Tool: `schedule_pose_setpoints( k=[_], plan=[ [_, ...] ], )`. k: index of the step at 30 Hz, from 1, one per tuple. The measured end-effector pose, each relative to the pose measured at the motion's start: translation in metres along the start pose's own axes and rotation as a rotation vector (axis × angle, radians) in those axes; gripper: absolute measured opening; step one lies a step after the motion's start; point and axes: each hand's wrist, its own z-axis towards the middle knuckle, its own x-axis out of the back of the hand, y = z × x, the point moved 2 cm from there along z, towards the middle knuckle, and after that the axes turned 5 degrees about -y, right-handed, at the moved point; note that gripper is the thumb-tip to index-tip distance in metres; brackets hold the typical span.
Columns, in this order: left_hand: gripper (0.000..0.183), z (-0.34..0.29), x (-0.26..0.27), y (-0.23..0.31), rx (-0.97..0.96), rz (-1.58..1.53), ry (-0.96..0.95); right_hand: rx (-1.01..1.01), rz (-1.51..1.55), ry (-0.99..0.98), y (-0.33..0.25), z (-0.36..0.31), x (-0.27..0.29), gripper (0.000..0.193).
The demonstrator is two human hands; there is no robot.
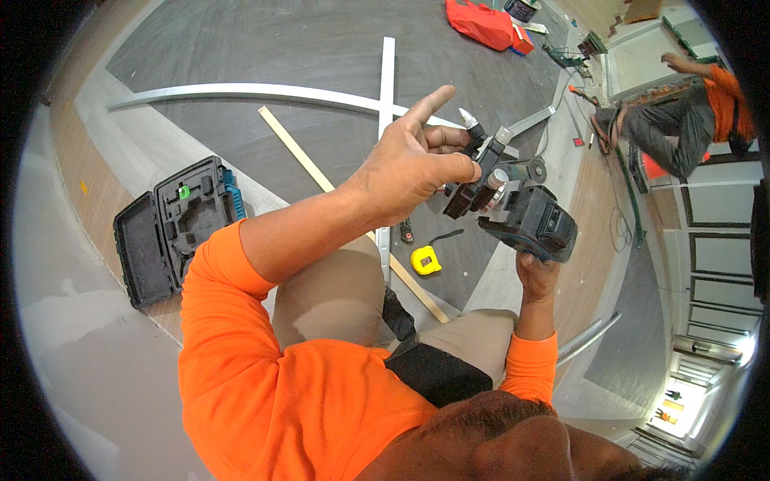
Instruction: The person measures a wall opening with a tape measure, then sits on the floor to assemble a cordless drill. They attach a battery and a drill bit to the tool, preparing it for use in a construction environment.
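Note:
In front of my chest I hold up a laser level [536,226] with a dark, blocky body. It is tilted, and its bracket has silver knobs and pointed feet. My right hand [537,274] grips the body from underneath, most of its fingers hidden behind it. My left hand [421,156] has its thumb pressed against the black bracket [465,196], the index finger stretched out and the other fingers bent behind the part. Below the hands, a yellow tape measure [426,260] lies on the floor beside a small dark tool [407,231].
An open black case [188,210] with a moulded insert lies to my left. Long metal profiles [273,94] cross on the dark floor sheet, with a wooden strip [297,151] alongside. A red bag [479,26] lies far ahead. Another person in orange [726,104] sits at the right.

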Motion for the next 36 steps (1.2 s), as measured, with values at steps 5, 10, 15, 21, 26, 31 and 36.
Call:
schedule_pose_setpoints(
  k=[5,10,15,21,26,31,36],
  plan=[
    [0.099,0.001,0.0,0.0,0.021,0.062,0.003,0.264,-0.482,-0.079,-0.015,0.004,0.003,0.09],
    [0.098,0.006,0.007,-0.006,0.073,0.008,0.025,0.156,-0.213,-0.06,-0.035,0.004,-0.02,0.082],
    [0.097,0.012,0.015,-0.008,0.156,0.025,0.029,0.422,-0.319,-0.206,-0.042,0.011,-0.03,0.065],
    [0.097,0.008,0.011,-0.006,0.166,0.008,0.021,0.238,-0.288,-0.08,-0.032,0.002,-0.021,0.069],
    [0.101,0.009,0.014,-0.009,0.114,-0.031,0.018,0.238,-0.479,-0.072,-0.035,0.002,-0.017,0.078],
    [0.096,0.009,0.012,-0.011,0.083,-0.042,0.011,0.258,-0.795,-0.074,-0.027,0.004,-0.002,0.086],
    [0.098,0.013,0.012,-0.013,0.028,-0.013,0.005,0.179,-0.642,-0.025,0.005,0.002,0.023,0.094]
  ],
)
